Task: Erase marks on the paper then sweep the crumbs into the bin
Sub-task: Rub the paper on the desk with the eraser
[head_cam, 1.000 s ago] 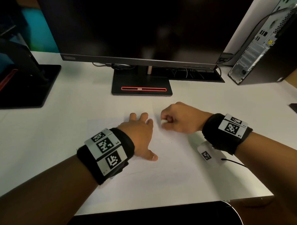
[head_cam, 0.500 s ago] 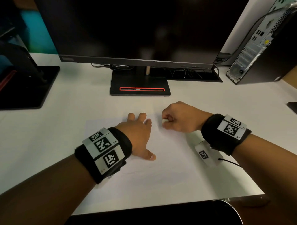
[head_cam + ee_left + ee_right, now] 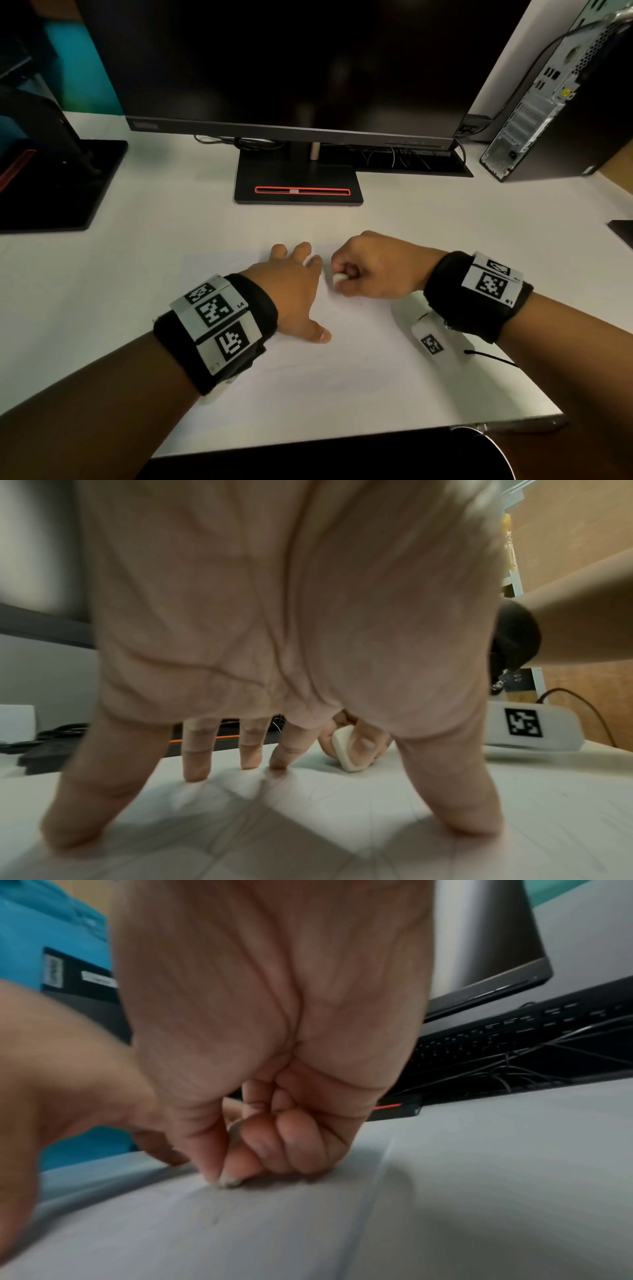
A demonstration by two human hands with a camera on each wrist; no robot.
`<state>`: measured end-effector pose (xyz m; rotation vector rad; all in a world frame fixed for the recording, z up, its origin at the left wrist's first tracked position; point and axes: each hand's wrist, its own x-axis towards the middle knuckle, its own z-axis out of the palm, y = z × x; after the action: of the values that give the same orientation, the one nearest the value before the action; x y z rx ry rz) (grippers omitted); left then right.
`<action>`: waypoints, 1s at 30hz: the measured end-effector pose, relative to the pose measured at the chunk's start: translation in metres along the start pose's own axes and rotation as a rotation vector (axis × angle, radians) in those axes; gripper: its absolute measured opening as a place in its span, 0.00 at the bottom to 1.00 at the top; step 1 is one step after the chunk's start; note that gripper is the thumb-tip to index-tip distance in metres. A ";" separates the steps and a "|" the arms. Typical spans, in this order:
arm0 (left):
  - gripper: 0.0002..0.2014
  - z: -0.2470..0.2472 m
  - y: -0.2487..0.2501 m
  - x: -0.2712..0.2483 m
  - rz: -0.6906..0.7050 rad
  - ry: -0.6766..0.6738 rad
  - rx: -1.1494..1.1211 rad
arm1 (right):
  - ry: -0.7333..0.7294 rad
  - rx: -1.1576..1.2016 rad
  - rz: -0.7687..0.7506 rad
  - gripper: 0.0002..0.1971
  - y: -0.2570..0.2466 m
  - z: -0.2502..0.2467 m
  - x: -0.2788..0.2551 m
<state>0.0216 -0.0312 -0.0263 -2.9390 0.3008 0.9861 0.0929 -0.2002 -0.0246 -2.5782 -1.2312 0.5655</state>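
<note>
On the white desk (image 3: 102,291) lies the paper (image 3: 342,359). Left hand (image 3: 291,291) presses it flat with fingers spread. Just beside, the right hand (image 3: 373,270) pinches a white eraser (image 3: 339,278) between thumb and curled fingers, its lower end touching the paper.

paper (image 3: 342,370): laid on the desk (image 3: 137,274), before the monitor stand (image 3: 298,181)
left hand (image 3: 291,291): pressed on the paper, left of the right hand (image 3: 376,270)

monitor (image 3: 294,61) on stand (image 3: 298,185) | computer tower (image 3: 561,99) at right | keyboard (image 3: 514,1034) behind stand | white desk (image 3: 137,240)
</note>
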 end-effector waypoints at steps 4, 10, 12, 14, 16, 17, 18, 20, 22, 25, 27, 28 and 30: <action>0.59 0.000 0.000 -0.002 0.000 0.002 -0.002 | 0.088 -0.047 0.063 0.11 0.005 -0.003 0.003; 0.60 0.001 0.000 -0.002 -0.009 -0.007 -0.004 | 0.014 -0.023 0.025 0.11 0.002 -0.003 -0.003; 0.60 0.001 0.000 -0.002 -0.008 -0.009 -0.007 | 0.086 -0.052 0.050 0.12 0.004 -0.004 0.001; 0.60 0.001 0.000 -0.003 -0.005 -0.009 -0.009 | 0.115 -0.047 0.008 0.12 -0.001 0.001 0.002; 0.60 0.002 0.001 -0.003 -0.007 -0.017 -0.005 | 0.067 -0.008 -0.049 0.11 -0.007 0.006 -0.001; 0.60 0.002 0.001 -0.004 -0.008 -0.020 0.001 | 0.034 -0.003 -0.047 0.11 -0.006 0.006 -0.002; 0.60 0.002 0.001 -0.004 -0.010 -0.019 0.002 | 0.018 -0.013 -0.027 0.11 -0.004 0.003 -0.002; 0.60 0.002 0.001 -0.006 -0.011 -0.012 -0.006 | 0.053 -0.032 0.021 0.11 0.001 -0.003 0.001; 0.60 0.002 0.000 -0.007 -0.012 -0.009 -0.011 | 0.099 -0.048 0.029 0.11 0.000 -0.002 0.003; 0.59 0.003 0.000 -0.009 -0.011 -0.007 -0.010 | 0.020 -0.014 -0.032 0.10 -0.007 0.004 -0.004; 0.58 0.002 0.001 -0.010 -0.010 -0.005 -0.009 | -0.030 -0.001 -0.008 0.10 -0.003 0.001 -0.009; 0.57 0.002 0.001 -0.010 -0.009 -0.005 -0.009 | -0.018 -0.004 0.022 0.10 0.001 -0.002 -0.009; 0.56 0.002 0.002 -0.010 -0.008 -0.004 -0.013 | 0.052 -0.028 0.053 0.10 0.004 -0.004 -0.008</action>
<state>0.0119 -0.0308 -0.0216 -2.9468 0.2832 0.9972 0.0925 -0.2095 -0.0205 -2.6379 -1.1653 0.4912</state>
